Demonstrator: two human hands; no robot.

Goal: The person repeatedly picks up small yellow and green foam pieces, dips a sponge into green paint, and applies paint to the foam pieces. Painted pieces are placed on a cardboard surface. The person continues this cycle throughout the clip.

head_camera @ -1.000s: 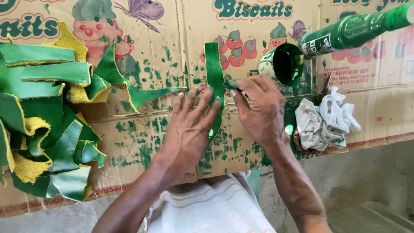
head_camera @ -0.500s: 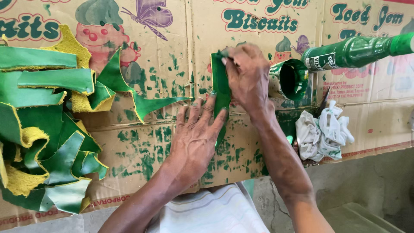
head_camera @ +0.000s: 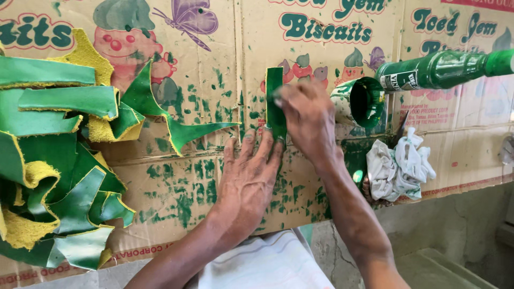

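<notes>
A narrow green leather strip (head_camera: pixel 274 80) lies upright on a paint-stained cardboard sheet (head_camera: pixel 187 176). My left hand (head_camera: pixel 249 176) presses flat on the cardboard, fingers spread, its fingertips on the strip's lower part. My right hand (head_camera: pixel 308 120) has its fingers bunched against the strip's upper half, just below its top end. Whether a small applicator sits in those fingers is hidden. Both hands are smeared with green.
A heap of green and yellow-backed leather offcuts (head_camera: pixel 53 160) covers the left side. To the right are a tin of green paint (head_camera: pixel 361 101), a green bottle lying on its side (head_camera: pixel 444 68) and a crumpled white rag (head_camera: pixel 399 166). A white cloth (head_camera: pixel 262 265) lies below.
My right hand slid up the strip to its top, then came back down a little. My left hand has kept pressing on the lower part.
</notes>
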